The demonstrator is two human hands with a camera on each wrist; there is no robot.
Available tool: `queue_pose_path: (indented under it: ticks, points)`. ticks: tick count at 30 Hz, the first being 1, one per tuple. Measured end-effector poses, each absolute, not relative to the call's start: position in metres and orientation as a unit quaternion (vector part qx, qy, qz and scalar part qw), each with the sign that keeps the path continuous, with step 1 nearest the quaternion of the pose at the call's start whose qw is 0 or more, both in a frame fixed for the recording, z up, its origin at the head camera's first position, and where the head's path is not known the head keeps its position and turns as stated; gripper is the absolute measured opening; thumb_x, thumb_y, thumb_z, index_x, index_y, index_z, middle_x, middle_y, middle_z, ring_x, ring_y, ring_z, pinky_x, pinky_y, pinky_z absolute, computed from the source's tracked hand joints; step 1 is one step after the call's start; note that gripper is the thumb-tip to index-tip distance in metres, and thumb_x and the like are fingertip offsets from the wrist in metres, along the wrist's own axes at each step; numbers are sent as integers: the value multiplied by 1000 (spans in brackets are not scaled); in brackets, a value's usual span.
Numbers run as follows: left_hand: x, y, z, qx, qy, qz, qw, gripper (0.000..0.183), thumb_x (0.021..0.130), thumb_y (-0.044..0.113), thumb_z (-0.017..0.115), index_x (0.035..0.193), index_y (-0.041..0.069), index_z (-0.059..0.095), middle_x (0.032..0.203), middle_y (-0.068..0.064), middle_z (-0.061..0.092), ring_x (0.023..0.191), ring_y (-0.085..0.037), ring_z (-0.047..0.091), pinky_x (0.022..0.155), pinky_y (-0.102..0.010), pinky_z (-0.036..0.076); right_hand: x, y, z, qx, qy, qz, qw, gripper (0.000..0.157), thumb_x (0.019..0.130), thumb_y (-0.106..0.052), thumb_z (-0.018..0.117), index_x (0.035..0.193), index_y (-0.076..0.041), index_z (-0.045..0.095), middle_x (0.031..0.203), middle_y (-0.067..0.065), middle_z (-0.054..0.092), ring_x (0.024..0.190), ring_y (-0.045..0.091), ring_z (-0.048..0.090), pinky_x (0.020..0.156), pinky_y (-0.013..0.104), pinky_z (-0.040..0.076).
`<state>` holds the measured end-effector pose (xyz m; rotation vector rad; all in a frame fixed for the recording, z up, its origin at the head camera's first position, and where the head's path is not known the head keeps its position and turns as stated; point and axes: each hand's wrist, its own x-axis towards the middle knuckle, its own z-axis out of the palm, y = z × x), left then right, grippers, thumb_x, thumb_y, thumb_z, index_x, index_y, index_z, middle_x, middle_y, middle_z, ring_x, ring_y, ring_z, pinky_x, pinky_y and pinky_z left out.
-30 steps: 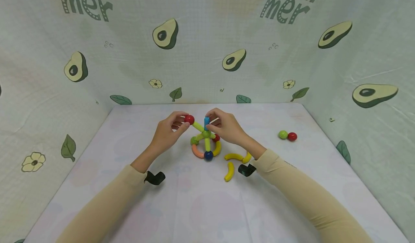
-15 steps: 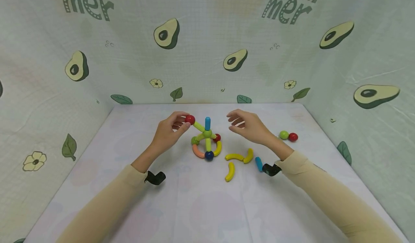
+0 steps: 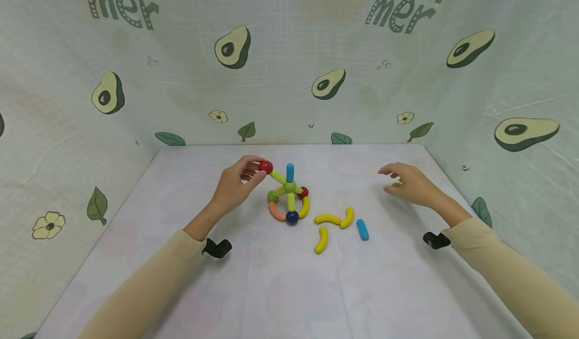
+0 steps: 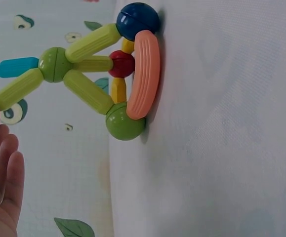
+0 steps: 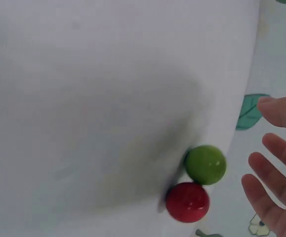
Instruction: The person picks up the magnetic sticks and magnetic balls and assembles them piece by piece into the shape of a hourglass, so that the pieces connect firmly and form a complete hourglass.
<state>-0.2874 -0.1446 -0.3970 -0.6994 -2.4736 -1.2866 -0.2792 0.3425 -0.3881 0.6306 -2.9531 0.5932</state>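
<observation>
My left hand (image 3: 239, 180) pinches a red ball (image 3: 266, 167) at the upper end of a light green rod (image 3: 278, 176). That rod joins a green centre ball (image 3: 289, 186), from which a blue rod (image 3: 290, 172) stands upright. Below, more light green rods run down to a green ball (image 4: 125, 121), a dark blue ball (image 4: 138, 21) and another red ball (image 4: 122, 63). A curved orange piece (image 4: 145, 74) links the green and dark blue balls at the base. Over at the right, my right hand (image 3: 411, 184) hovers with nothing held, above a loose green ball (image 5: 205, 164) and red ball (image 5: 187, 202).
Several curved yellow pieces (image 3: 321, 240) lie on the table (image 3: 271, 288) right of the structure. Beside them is a loose blue rod (image 3: 363, 230). A printed cloth (image 3: 280, 112) hangs behind the table and along its sides.
My right hand has let go of the upright blue rod and moved right, over the loose balls. The loose blue rod came into sight. My left hand stays on the red ball.
</observation>
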Motion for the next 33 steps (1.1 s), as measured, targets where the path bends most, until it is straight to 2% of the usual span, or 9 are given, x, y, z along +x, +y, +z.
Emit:
queue_pose_path:
  ticks: [8,13,22,33]
  points:
    - [-287,-144,-397,-245,-852,-444,131,39,104,29,72,139,14,62,117,-6,77,102,-20,71,90,-39,60,-286,378,-404,217,-957,192,21,40,92,2,78,131,4,67,129,24,69,115,46,65,87,53,62]
    - [-287,-145,-397,-242,-853,-443,133,38,104,27,72,139,14,62,117,-6,77,102,-21,71,90,-40,60,-292,384,-409,208,-959,194,-2,40,91,3,79,129,3,69,125,22,70,113,42,64,90,53,60]
    - [-286,-143,-396,-243,-853,-442,131,39,104,29,71,139,14,62,118,-7,77,104,-21,71,91,-40,60,-297,385,-415,203,-962,183,-14,30,90,3,80,120,3,72,111,14,72,101,30,66,86,49,61]
    - [-286,-144,-397,-241,-854,-442,130,41,104,28,71,142,14,61,118,-7,77,104,-21,71,92,-40,60,-297,350,-400,204,-960,193,5,34,93,0,79,126,1,71,120,15,73,110,34,66,100,59,54]
